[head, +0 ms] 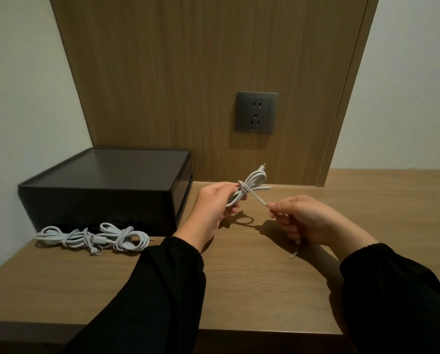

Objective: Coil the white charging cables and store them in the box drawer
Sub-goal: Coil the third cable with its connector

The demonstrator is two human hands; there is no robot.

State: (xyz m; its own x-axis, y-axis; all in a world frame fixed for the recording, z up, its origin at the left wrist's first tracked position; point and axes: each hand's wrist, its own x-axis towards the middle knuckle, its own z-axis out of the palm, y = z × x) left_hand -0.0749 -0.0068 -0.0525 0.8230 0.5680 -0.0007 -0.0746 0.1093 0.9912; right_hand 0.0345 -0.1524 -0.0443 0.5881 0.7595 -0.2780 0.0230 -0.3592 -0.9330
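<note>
The left hand point(213, 204) is gripping a half-wrapped white cable point(253, 181), the right hand point(308, 221) pinching its tail. At 8 o'clock, coiled cables point(93, 237) are waiting outside the box point(103, 175).

Dim, warm, even light from above; soft shadows of the hands fall on the counter point(264, 277). Wide-angle bending tilts the frame edges. Slightly soft focus.

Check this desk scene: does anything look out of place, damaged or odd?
Nothing looks damaged or spilled. Loose cables lie on the desk before the box, not yet stored. Left hand and right hand hold another cable.
</note>
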